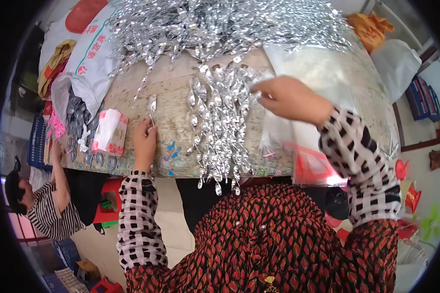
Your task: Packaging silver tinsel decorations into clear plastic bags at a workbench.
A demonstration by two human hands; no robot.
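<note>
My left hand (145,144) pinches a single silver twisted foil strip (152,105), which stands up from the fingertips over the worn wooden table. To the right lies a bundle of silver twisted foil strips (220,117), side by side, with their lower ends hanging past the table's near edge. My right hand (291,100) is beside the upper right of this bundle, fingers drawn together and slightly blurred. Something pale and shiny shows by its fingertips, but I cannot make out what they hold.
A large heap of silver strips (230,24) covers the table's far side. Clear plastic sheets (318,73) and red-edged bags (315,166) lie right. A tissue box (110,132) and a white sack (95,53) with dark round pieces stand left. Another person (54,205) works at far left.
</note>
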